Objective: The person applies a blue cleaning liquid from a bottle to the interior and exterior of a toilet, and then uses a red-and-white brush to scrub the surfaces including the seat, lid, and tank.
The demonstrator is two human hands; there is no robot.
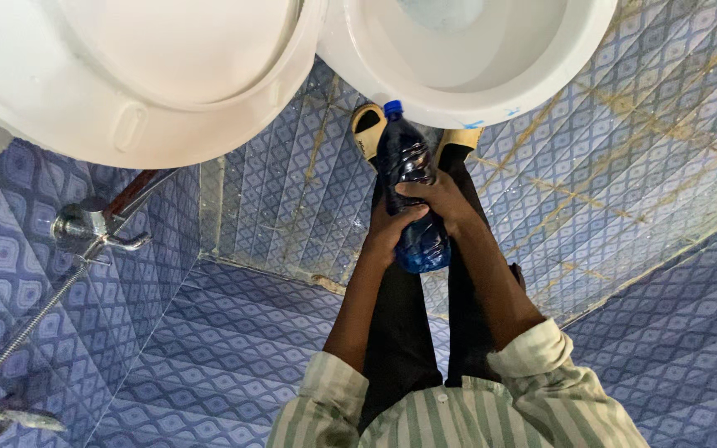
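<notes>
A dark blue plastic bottle (411,178) with a blue cap points toward the white toilet bowl (475,91) ahead. My left hand (389,230) grips the bottle's lower body from the left. Across its middle, from the right, wraps my right hand (439,199). Both hands are closed on it, above my dark trousers. The cap is on and sits just short of the bowl's rim.
The raised toilet lid (143,91) is at upper left. A metal tap (85,228) with a flexible hose (31,323) is on the blue patterned tiled wall at left. My feet in tan sandals (367,129) stand on the stained blue tiled floor (624,166).
</notes>
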